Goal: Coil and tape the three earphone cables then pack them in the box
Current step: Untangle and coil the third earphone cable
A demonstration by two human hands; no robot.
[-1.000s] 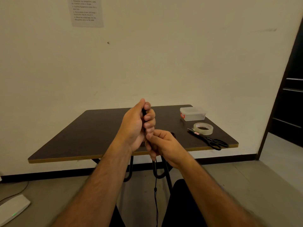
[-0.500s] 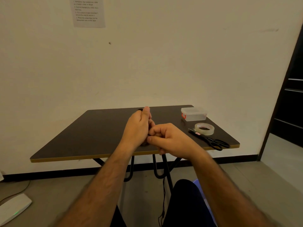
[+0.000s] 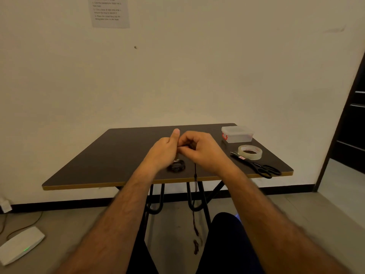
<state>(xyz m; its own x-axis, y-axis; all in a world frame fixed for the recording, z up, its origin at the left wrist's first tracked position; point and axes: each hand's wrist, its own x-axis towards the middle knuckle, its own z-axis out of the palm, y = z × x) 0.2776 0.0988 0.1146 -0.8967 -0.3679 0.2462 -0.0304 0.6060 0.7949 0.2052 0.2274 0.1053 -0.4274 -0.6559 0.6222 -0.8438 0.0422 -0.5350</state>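
Beside tape roll [image 3: 250, 152] lie scissors [image 3: 262, 168], box [image 3: 237, 134].

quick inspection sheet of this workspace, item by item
surface: dark table, yellow front edge
job's things: coiled earphone on table; lidded box, tape roll, scissors at right
clutter: nothing seen
grippers: left hand and right hand together grip a cable
cables: black cable hangs below the table edge
surroundings: wall notice, white device on floor
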